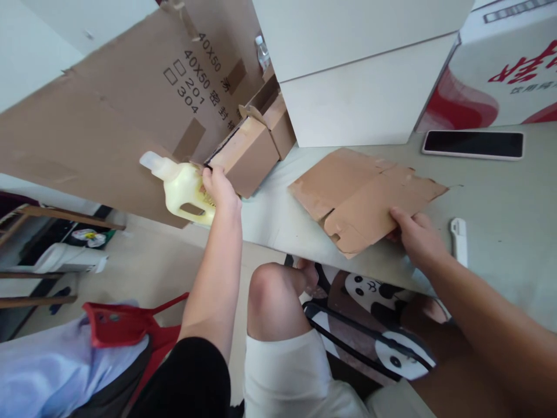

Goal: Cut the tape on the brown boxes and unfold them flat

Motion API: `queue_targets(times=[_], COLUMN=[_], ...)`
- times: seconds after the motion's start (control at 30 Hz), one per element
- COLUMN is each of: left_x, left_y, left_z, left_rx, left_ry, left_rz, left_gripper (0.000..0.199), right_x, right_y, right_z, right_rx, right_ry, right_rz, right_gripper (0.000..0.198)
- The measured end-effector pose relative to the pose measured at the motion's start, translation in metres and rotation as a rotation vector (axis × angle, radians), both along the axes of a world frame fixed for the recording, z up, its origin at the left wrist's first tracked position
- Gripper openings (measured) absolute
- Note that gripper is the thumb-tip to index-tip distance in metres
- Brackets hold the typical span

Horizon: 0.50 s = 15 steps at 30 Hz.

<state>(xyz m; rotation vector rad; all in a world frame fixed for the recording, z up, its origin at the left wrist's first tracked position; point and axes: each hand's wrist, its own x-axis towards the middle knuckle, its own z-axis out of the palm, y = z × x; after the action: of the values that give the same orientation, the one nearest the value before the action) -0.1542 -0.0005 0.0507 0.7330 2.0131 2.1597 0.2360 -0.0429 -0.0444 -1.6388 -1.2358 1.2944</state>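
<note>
My right hand [415, 235] pinches the near right edge of a flattened piece of brown cardboard [361, 200], with the thumb on top and the other fingers mostly hidden beneath. The piece has creases, slots and a torn right end. My left hand [223, 188] reaches far left with curled fingers, between a pale yellow bottle [178, 188] with a handle and a long brown cardboard box [255, 168]. It overlaps the bottle's side and meets the box's near end; what its fingers close on is hidden. A white box cutter [459, 241] lies right of my right hand.
A phone [473, 144] lies at the back right of the pale table [278, 223]. White boxes [348, 98] and a red-and-white carton [491, 87] stand behind. A large cardboard sheet [113, 116] rises at left. A red chair [117, 325] stands lower left.
</note>
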Motion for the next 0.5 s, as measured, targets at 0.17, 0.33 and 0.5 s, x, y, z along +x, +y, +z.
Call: queue_targets(times=[0.17, 0.33, 0.5], left_x=[0.012, 0.034, 0.06], left_y=[-0.013, -0.027, -0.057], left_z=[0.012, 0.039, 0.079], left_rx=[0.019, 0.134, 0.202], left_ry=[-0.087, -0.053, -0.121], left_rz=[-0.093, -0.25, -0.247], left_gripper=[0.022, 0.026, 0.046], right_x=[0.001, 0.001, 0.002], right_y=[-0.001, -0.001, 0.003], right_z=[0.007, 0.009, -0.001], right_rx=[-0.053, -0.066, -0.06], right_ry=[-0.032, -0.03, -0.009], right_rz=[-0.01, -0.01, 0.012], right_gripper=[0.049, 0.048, 0.046])
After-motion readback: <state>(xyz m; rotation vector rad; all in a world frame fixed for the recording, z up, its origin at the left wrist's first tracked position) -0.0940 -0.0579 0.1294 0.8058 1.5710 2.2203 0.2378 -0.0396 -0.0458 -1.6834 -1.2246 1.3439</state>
